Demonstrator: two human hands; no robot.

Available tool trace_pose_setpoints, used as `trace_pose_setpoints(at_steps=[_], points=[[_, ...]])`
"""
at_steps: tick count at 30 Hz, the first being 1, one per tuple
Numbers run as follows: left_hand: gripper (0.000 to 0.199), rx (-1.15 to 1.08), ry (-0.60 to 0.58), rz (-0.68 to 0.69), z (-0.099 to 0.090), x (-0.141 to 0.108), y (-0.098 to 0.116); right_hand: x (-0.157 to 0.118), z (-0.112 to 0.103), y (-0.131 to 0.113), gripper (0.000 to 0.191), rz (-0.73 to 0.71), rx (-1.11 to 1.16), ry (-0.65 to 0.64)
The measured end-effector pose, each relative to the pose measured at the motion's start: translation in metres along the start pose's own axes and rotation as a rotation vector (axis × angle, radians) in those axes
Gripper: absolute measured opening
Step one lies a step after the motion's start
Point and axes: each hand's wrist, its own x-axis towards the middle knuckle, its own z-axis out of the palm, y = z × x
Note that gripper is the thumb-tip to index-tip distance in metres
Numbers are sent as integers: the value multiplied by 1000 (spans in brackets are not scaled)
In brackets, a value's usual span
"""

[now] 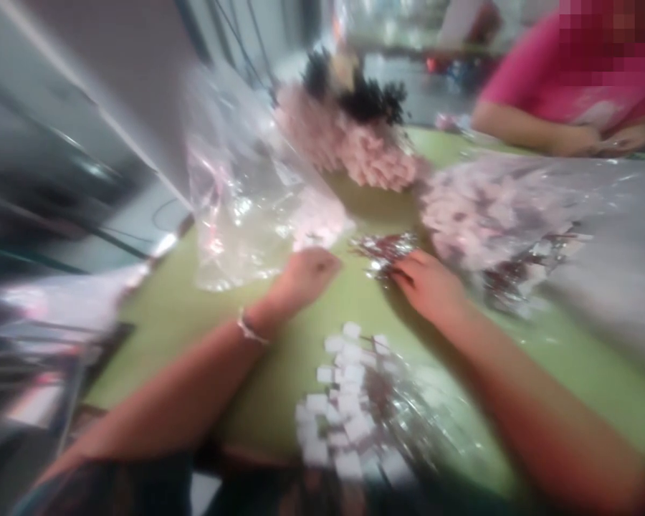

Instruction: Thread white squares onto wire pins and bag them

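Note:
My left hand (pixel 310 276) is closed in a loose fist above the green table, a white band round its wrist. Just beyond it lie pale pink petal-like pieces (pixel 319 215) at the mouth of a clear plastic bag (pixel 241 208). Whatever its fingers may hold is hidden. My right hand (pixel 430 283) touches the near right edge of a small pile of shiny dark red and silver pieces (pixel 387 247), its bent fingers somewhat apart. Nearer to me is a heap of small white square tags (pixel 349 401) with clear wrappers and thin dark red strips. Motion blurs everything.
Bundles of pink artificial flowers (pixel 376 154) with dark foliage stand at the back. A plastic bag of pale pink pieces (pixel 478 208) lies on the right, more shiny packets (pixel 516 276) beside it. Across the green table (pixel 172 301) sits a person in a pink shirt (pixel 548 79).

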Motion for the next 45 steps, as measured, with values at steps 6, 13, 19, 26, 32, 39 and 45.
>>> trace_pose_setpoints(at_steps=[6,13,19,26,32,39,45], points=[[33,431,69,-100,-3,25,-32,-1,14,-6,20,-76,-105,-91],[26,367,105,-67,10,19,-41,-5,8,-10,19,-66,28,-12],[37,202,198,-60,3,7,-26,-10,2,-15,11,93,318,-41],[24,-814,20,-505,9,-13,14,-20,-1,-25,19,77,522,-58],[8,-1249,-63,-634,15,-12,22,-26,-2,-33,20,-42,446,-9],[15,-1264,-148,-620,19,-16,17,-28,2,-33,21,-143,309,36],[20,-1202,-204,-631,18,-15,18,-28,7,-32,19,-226,128,222]])
